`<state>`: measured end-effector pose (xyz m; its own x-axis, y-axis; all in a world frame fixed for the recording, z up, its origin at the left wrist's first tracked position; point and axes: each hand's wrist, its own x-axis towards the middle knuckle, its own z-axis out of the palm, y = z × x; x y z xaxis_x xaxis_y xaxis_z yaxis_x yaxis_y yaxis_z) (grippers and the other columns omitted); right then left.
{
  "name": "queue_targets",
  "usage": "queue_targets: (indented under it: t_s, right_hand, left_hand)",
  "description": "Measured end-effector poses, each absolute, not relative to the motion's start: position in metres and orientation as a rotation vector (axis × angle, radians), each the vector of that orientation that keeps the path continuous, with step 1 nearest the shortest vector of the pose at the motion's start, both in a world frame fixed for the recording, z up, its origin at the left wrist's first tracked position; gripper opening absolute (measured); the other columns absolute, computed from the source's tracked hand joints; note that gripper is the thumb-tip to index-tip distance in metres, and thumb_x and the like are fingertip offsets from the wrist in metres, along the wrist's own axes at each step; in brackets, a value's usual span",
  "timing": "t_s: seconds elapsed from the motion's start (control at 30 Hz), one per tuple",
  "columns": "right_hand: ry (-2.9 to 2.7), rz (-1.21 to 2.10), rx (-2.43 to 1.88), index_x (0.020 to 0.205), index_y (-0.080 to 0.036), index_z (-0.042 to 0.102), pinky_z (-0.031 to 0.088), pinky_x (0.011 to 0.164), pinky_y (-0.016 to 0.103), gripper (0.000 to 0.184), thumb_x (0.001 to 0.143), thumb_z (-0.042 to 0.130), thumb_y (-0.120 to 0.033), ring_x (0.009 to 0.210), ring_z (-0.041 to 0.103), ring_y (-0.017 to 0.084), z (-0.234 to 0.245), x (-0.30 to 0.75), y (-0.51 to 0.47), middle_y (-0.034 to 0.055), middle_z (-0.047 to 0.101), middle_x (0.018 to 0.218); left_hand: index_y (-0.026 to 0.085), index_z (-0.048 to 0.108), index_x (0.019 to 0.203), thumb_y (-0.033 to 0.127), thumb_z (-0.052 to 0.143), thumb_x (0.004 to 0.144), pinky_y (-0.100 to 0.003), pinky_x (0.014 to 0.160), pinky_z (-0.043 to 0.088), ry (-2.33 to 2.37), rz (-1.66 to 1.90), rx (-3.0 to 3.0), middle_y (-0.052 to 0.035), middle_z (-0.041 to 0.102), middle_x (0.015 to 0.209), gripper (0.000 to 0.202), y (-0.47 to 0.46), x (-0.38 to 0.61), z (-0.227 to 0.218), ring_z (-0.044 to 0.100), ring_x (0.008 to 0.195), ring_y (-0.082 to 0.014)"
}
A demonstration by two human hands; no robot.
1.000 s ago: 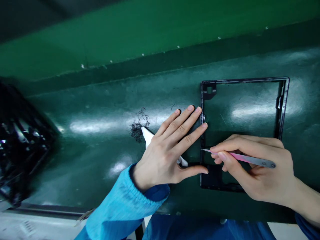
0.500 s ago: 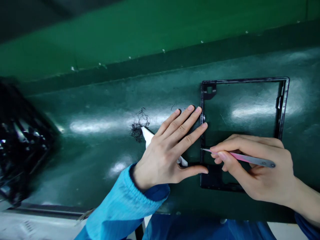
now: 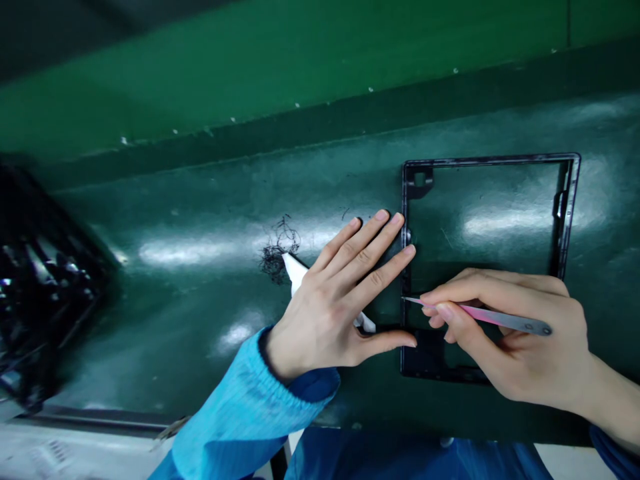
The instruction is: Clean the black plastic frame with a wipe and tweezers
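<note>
A black rectangular frame (image 3: 490, 160) lies flat on the green work surface. My left hand (image 3: 340, 293) is spread out beside it, palm down, with fingertips touching its left bar. Under that palm a white piece of tissue or cloth (image 3: 295, 270) sticks out on two sides. My right hand (image 3: 520, 340) pinches a pair of tweezers (image 3: 505, 319), pink in the middle and grey at the rear. The tweezer tips meet the left bar, between my left thumb and index finger. The frame's lower right part is hidden behind my right hand.
A tangle of thin black strands (image 3: 275, 260) lies on the work surface (image 3: 190, 327) left of my left hand. Several shiny black parts are piled (image 3: 45, 287) at the far left. A green raised panel (image 3: 300, 60) runs along the back.
My hands, the tweezers and the frame hold nearly the same places. Along the back, the white specks and the panel's seam appear farther left.
</note>
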<state>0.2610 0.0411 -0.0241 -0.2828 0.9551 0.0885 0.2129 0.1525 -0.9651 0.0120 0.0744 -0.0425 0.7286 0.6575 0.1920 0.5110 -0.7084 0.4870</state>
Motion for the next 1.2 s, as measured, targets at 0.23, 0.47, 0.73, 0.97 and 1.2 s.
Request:
queue_targets:
  t_s: [0.23, 0.47, 0.73, 0.97, 1.2]
  right_hand:
    - [-1.642, 1.184, -1.151, 0.108, -0.018, 0.077, 0.061, 0.059, 0.028, 0.017, 0.099, 0.069, -0.006, 0.068, 0.072, 0.012, -0.0227, 0.2614, 0.0403, -0.0005, 0.077, 0.083]
    - [-1.630, 1.207, -1.142, 0.109, -0.017, 0.078, 0.061, 0.060, 0.027, 0.018, 0.099, 0.069, -0.006, 0.067, 0.071, 0.011, -0.0241, 0.2603, 0.0417, -0.0002, 0.077, 0.083]
    - [-1.640, 1.214, -1.145, 0.108, -0.016, 0.078, 0.059, 0.059, 0.026, 0.015, 0.100, 0.068, -0.007, 0.067, 0.070, 0.010, -0.0240, 0.2621, 0.0397, -0.0001, 0.076, 0.083]
    - [-1.631, 1.220, -1.138, 0.108, -0.018, 0.078, 0.060, 0.059, 0.027, 0.017, 0.098, 0.070, -0.006, 0.066, 0.071, 0.012, -0.0235, 0.2611, 0.0413, -0.0008, 0.077, 0.083]
    - [-1.635, 1.218, -1.149, 0.111, -0.027, 0.077, 0.062, 0.057, 0.031, 0.024, 0.099, 0.068, -0.008, 0.066, 0.073, 0.016, -0.0224, 0.2610, 0.0415, -0.0019, 0.077, 0.083]
  left_hand:
    - [0.004, 0.055, 0.156, 0.072, 0.069, 0.096, -0.058, 0.136, 0.027, 0.895, 0.498, 2.522, -0.0293, 0.048, 0.167, 0.092, 0.0747, 0.0117, -0.0417, 0.035, 0.165, -0.0379]
    - [0.004, 0.054, 0.156, 0.072, 0.070, 0.096, -0.058, 0.136, 0.028, 0.903, 0.492, 2.526, -0.0291, 0.048, 0.167, 0.092, 0.0744, 0.0127, -0.0414, 0.035, 0.165, -0.0379]
    - [0.006, 0.054, 0.157, 0.073, 0.069, 0.096, -0.058, 0.136, 0.028, 0.901, 0.490, 2.528, -0.0286, 0.048, 0.167, 0.092, 0.0742, 0.0122, -0.0412, 0.035, 0.165, -0.0376]
    - [0.010, 0.052, 0.159, 0.073, 0.069, 0.096, -0.058, 0.136, 0.029, 0.912, 0.486, 2.525, -0.0262, 0.048, 0.168, 0.091, 0.0747, 0.0126, -0.0411, 0.035, 0.165, -0.0367]
    - [0.013, 0.048, 0.163, 0.074, 0.073, 0.093, -0.059, 0.136, 0.029, 0.916, 0.478, 2.506, -0.0245, 0.047, 0.169, 0.096, 0.0741, 0.0119, -0.0410, 0.037, 0.164, -0.0398]
